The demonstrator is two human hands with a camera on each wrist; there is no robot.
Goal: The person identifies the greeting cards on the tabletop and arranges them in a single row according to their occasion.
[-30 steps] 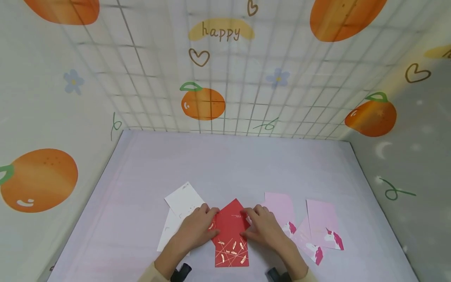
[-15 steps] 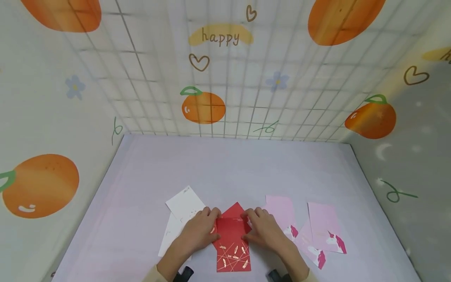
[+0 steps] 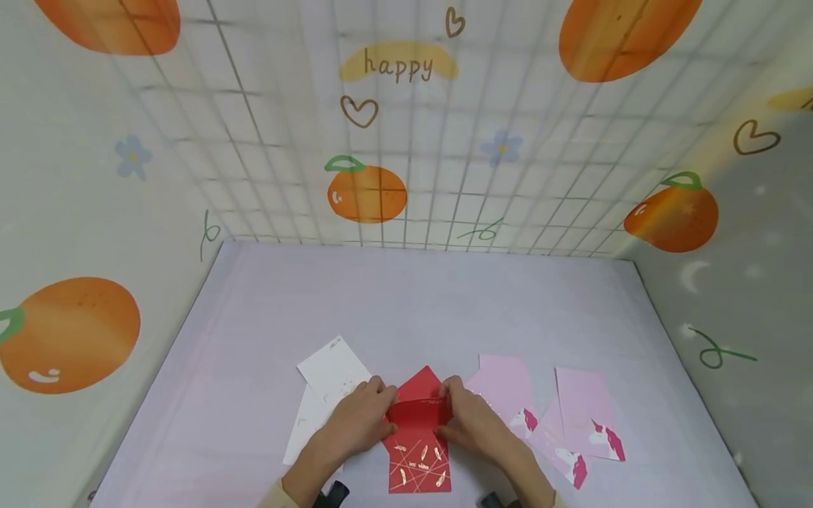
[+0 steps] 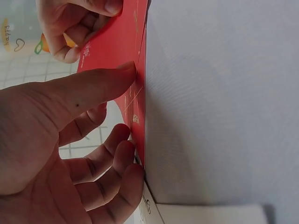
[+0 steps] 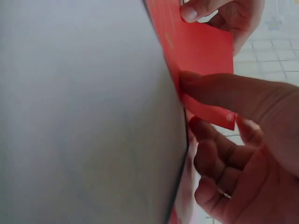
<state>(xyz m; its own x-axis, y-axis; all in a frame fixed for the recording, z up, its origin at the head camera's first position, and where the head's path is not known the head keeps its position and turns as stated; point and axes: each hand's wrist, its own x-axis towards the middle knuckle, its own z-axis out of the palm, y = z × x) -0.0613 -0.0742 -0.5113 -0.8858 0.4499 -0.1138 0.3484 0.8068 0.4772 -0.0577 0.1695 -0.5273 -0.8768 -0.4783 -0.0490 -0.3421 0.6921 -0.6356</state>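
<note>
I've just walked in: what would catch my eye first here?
Probably the gold-printed red paper, held between the left hand and right hand low in the head view. Then the orange fruit prints on the backdrop, with white cards to the hands' left and pink cards to their right.

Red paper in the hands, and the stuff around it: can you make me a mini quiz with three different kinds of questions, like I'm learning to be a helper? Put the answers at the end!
1. True or false: the person's left hand and right hand are both touching the red paper.

2. Pick one: what is the main color of the unicorn cards?
A) Blue
B) Pink
C) Green

3. Fill in the blank: the word written in the middle of the back wall is "_____".

Key:
1. True
2. B
3. happy
</note>
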